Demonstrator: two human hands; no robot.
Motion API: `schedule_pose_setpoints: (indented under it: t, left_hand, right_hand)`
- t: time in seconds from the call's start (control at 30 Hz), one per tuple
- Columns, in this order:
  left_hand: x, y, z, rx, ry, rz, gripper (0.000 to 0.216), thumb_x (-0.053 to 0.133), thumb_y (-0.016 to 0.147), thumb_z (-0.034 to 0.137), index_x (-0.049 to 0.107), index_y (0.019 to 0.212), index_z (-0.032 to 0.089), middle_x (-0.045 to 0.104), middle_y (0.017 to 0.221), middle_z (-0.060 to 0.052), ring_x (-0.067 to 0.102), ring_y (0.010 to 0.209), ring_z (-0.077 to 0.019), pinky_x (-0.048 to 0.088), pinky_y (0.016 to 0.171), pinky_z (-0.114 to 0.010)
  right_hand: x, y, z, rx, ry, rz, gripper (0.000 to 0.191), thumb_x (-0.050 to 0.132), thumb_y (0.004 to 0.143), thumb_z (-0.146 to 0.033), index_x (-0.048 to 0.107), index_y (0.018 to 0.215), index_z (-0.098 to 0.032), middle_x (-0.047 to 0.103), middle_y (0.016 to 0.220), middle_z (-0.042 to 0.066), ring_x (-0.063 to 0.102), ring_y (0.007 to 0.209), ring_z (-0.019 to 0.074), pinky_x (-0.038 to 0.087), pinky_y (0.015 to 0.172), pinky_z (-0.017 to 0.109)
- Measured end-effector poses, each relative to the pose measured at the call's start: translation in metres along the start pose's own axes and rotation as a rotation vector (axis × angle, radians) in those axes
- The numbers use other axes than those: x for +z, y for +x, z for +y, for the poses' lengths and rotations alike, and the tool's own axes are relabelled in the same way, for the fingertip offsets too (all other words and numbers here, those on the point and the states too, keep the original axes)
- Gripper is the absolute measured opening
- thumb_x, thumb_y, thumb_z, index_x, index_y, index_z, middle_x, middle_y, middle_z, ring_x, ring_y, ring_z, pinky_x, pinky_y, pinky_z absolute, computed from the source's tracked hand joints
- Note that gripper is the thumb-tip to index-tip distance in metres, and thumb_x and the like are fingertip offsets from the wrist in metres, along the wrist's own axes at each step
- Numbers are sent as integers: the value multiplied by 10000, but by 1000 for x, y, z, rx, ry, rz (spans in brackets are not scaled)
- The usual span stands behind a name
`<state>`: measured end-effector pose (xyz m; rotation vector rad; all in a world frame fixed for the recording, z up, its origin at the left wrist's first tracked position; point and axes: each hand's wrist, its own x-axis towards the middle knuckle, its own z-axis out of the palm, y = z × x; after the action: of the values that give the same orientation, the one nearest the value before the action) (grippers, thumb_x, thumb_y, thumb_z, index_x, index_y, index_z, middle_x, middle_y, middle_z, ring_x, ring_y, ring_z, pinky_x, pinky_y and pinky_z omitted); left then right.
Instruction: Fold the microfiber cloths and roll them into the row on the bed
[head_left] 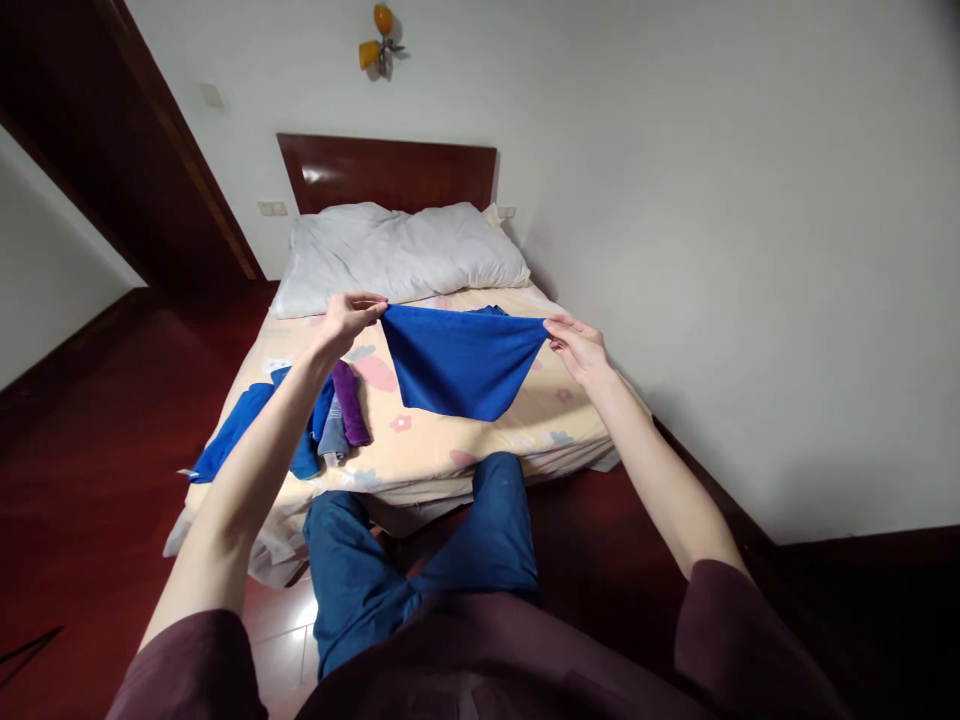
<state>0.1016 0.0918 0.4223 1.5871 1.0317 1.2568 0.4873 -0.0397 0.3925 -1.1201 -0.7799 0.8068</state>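
Observation:
A blue cloth (461, 365) is stretched between my two hands above the bed, its top edge nearly straight and its lower part hanging down. My left hand (352, 318) pinches the upper left corner. At the upper right corner, my right hand (576, 345) grips the cloth between thumb and fingers. Left of it on the bed lie a blue folded cloth (238, 425), a purple rolled cloth (350, 402) and a grey-blue rolled cloth (333, 432), partly behind my left forearm. Some dark blue fabric (489, 310) peeks out behind the held cloth.
The bed (420, 450) has a cream patterned sheet, with a white pillow (405, 250) against the dark wooden headboard (390, 172). A wall lamp (381, 45) hangs above. White wall (735, 250) runs along the right; dark red floor (90, 450) lies to the left.

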Motion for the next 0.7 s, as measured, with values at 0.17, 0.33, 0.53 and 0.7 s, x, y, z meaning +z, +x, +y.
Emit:
schedule_pose_setpoints:
  t: [0.17, 0.33, 0.53, 0.7]
  left_hand:
    - [8, 2, -7, -55, 59, -29, 387, 896, 607, 419, 769, 843, 141, 724, 785, -100, 657, 745, -204, 523, 693, -318]
    - [3, -30, 2, -1, 193, -120, 378, 882, 602, 478, 783, 793, 168, 717, 713, -86, 662, 723, -229, 533, 651, -315]
    - [-22, -105, 2, -203, 146, -211, 368, 890, 570, 521, 799, 781, 233, 747, 805, -80, 656, 722, -232, 533, 626, -324]
    - [-30, -132, -16, -358, 81, -207, 386, 884, 579, 534, 794, 810, 238, 712, 751, -74, 621, 648, -198, 526, 603, -333]
  right_hand:
    - [-16, -3, 3, -76, -73, 14, 467, 982, 461, -345, 737, 828, -190, 746, 828, 22, 653, 721, 114, 449, 516, 176]
    - [-40, -24, 3, -18, -176, -45, 511, 983, 478, -399, 750, 875, -177, 754, 850, 41, 644, 702, 119, 458, 525, 194]
    - [-62, -83, 9, 175, -244, -161, 495, 986, 512, -402, 771, 886, -159, 753, 875, 82, 679, 770, 161, 500, 595, 231]
    - [-58, -101, 17, 295, -238, -188, 490, 998, 475, -387, 767, 845, -164, 745, 907, 86, 657, 741, 148, 478, 549, 217]
